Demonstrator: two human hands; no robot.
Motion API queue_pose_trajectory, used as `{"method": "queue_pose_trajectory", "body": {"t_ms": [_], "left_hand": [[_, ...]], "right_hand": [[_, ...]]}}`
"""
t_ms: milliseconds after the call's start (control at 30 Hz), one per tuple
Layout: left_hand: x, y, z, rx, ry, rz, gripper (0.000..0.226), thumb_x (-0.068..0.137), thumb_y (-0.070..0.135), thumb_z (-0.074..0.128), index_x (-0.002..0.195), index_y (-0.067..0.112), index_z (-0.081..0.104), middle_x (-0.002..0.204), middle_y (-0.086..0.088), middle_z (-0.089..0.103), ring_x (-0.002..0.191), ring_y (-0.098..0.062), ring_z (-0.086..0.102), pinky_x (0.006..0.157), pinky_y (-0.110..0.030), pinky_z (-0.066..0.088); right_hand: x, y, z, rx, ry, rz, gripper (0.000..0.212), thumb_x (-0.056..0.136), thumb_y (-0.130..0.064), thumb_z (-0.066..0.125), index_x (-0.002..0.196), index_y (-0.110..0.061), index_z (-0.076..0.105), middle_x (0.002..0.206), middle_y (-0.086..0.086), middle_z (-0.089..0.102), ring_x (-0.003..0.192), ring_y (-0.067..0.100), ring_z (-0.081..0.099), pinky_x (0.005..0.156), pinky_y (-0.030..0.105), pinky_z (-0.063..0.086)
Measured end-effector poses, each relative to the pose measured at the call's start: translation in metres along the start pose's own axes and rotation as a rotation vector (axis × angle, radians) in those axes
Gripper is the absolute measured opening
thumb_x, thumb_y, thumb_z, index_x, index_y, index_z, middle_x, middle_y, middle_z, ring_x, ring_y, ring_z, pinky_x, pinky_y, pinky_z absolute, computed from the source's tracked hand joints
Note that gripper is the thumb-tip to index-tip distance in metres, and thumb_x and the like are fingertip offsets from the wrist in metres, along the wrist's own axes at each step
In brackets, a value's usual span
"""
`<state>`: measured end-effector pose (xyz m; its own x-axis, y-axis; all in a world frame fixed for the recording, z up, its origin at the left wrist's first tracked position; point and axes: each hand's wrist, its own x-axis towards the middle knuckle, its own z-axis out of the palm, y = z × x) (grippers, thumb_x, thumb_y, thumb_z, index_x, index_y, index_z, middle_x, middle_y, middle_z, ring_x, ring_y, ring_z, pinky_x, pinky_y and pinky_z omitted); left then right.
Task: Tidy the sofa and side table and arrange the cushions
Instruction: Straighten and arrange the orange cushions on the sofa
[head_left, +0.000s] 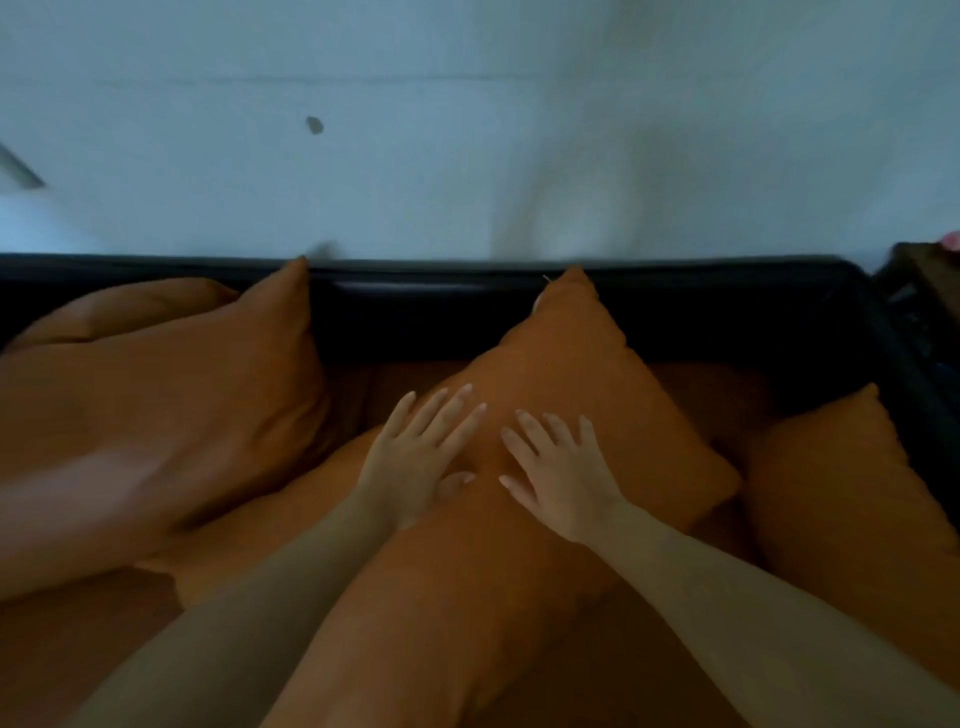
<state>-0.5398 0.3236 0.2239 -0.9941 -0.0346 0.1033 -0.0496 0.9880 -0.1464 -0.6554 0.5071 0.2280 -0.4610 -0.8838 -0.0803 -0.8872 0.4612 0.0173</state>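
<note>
Both hands flat at frame centre, fingers spread: left hand (415, 457) and right hand (558, 475) press side by side, gripping nothing, on the orange cushion (582, 374) propped corner-up against the dark sofa back (441, 312), forearms reaching up from the bottom edge.

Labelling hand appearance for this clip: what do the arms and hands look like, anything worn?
Both forearms are bare, with no sleeves in view. The left hand and right hand wear no gloves, and no rings, watch or bracelets are visible. The fingers are slender, with longish, pale nails. The frame is dim and slightly blurred.
</note>
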Motion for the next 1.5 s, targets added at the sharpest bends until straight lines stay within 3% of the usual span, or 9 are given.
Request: {"method": "queue_pose_trajectory", "body": {"t_ms": [167, 300, 633, 767, 867, 1000, 1200, 1333, 1500], "left_hand": [[-0.06, -0.042, -0.004, 0.071, -0.081, -0.189, 0.087, 0.081, 0.059, 0.062, 0.149, 0.022, 0.022, 0.154, -0.006, 0.032, 0.138, -0.025, 0.039, 0.112, -0.048, 0.024], [-0.1, -0.068, -0.012, 0.117, -0.14, -0.282, 0.084, 0.08, 0.059, 0.064, 0.147, 0.019, 0.034, 0.149, -0.008, 0.041, 0.133, -0.026, 0.045, 0.108, -0.05, 0.035], [-0.213, -0.131, -0.001, 0.09, -0.152, -0.438, 0.085, 0.078, 0.051, 0.069, 0.147, 0.019, 0.032, 0.143, -0.012, 0.048, 0.127, -0.03, 0.051, 0.103, -0.051, 0.04], [-0.272, -0.171, 0.011, 0.067, -0.13, -0.515, 0.077, 0.078, 0.051, 0.07, 0.142, 0.018, 0.044, 0.136, -0.013, 0.055, 0.119, -0.03, 0.058, 0.097, -0.051, 0.045], [-0.316, -0.198, 0.012, 0.044, -0.13, -0.558, 0.066, 0.086, 0.054, 0.046, 0.142, 0.02, 0.036, 0.133, -0.013, 0.058, 0.116, -0.029, 0.06, 0.096, -0.05, 0.046], [-0.37, -0.236, 0.005, 0.023, -0.121, -0.606, 0.081, 0.079, 0.052, 0.07, 0.144, 0.023, 0.031, 0.133, -0.011, 0.058, 0.117, -0.029, 0.059, 0.097, -0.051, 0.046], [-0.413, -0.295, -0.007, 0.063, -0.127, -0.686, 0.077, 0.077, 0.052, 0.071, 0.142, 0.022, 0.045, 0.128, -0.01, 0.06, 0.113, -0.028, 0.059, 0.096, -0.048, 0.045], [-0.415, -0.326, -0.01, 0.079, -0.164, -0.708, 0.083, 0.073, 0.051, 0.074, 0.144, 0.021, 0.043, 0.129, -0.009, 0.059, 0.114, -0.027, 0.058, 0.094, -0.048, 0.046], [-0.397, -0.364, -0.015, 0.103, -0.219, -0.68, 0.078, 0.091, 0.057, 0.045, 0.154, 0.023, 0.013, 0.15, -0.005, 0.037, 0.134, -0.024, 0.039, 0.111, -0.044, 0.028]], "right_hand": [[0.039, -0.035, -0.001, 0.008, 0.048, -0.168, 0.05, 0.093, -0.049, 0.047, 0.131, -0.018, 0.054, 0.14, 0.011, 0.05, 0.119, 0.037, 0.054, 0.095, 0.062, 0.041], [0.065, -0.068, -0.008, -0.016, 0.067, -0.296, 0.049, 0.091, -0.048, 0.051, 0.128, -0.017, 0.057, 0.136, 0.012, 0.054, 0.114, 0.036, 0.058, 0.091, 0.061, 0.044], [0.103, -0.199, -0.014, -0.014, 0.063, -0.491, 0.044, 0.096, -0.044, 0.043, 0.132, -0.02, 0.051, 0.137, 0.009, 0.051, 0.114, 0.031, 0.056, 0.089, 0.058, 0.045], [0.117, -0.262, -0.011, -0.029, 0.055, -0.483, 0.045, 0.097, -0.043, 0.035, 0.13, -0.019, 0.053, 0.135, 0.011, 0.053, 0.111, 0.032, 0.058, 0.089, 0.058, 0.046], [0.127, -0.31, -0.009, -0.052, 0.023, -0.48, 0.049, 0.096, -0.044, 0.027, 0.128, -0.019, 0.055, 0.132, 0.012, 0.054, 0.106, 0.034, 0.06, 0.085, 0.058, 0.047], [0.143, -0.385, -0.018, -0.051, 0.05, -0.502, 0.046, 0.096, -0.043, 0.029, 0.126, -0.021, 0.057, 0.13, 0.012, 0.056, 0.105, 0.034, 0.061, 0.085, 0.057, 0.047], [0.168, -0.474, -0.038, 0.018, 0.07, -0.522, 0.05, 0.097, -0.045, 0.027, 0.134, -0.022, 0.051, 0.136, 0.009, 0.053, 0.112, 0.032, 0.058, 0.09, 0.057, 0.044], [0.192, -0.499, -0.044, 0.051, 0.114, -0.488, 0.046, 0.098, -0.042, 0.042, 0.138, -0.022, 0.045, 0.14, 0.008, 0.049, 0.118, 0.03, 0.054, 0.094, 0.056, 0.042], [0.233, -0.504, -0.053, 0.065, 0.191, -0.422, 0.043, 0.091, -0.037, 0.057, 0.129, -0.018, 0.055, 0.13, 0.01, 0.057, 0.109, 0.032, 0.06, 0.087, 0.055, 0.046]]}}
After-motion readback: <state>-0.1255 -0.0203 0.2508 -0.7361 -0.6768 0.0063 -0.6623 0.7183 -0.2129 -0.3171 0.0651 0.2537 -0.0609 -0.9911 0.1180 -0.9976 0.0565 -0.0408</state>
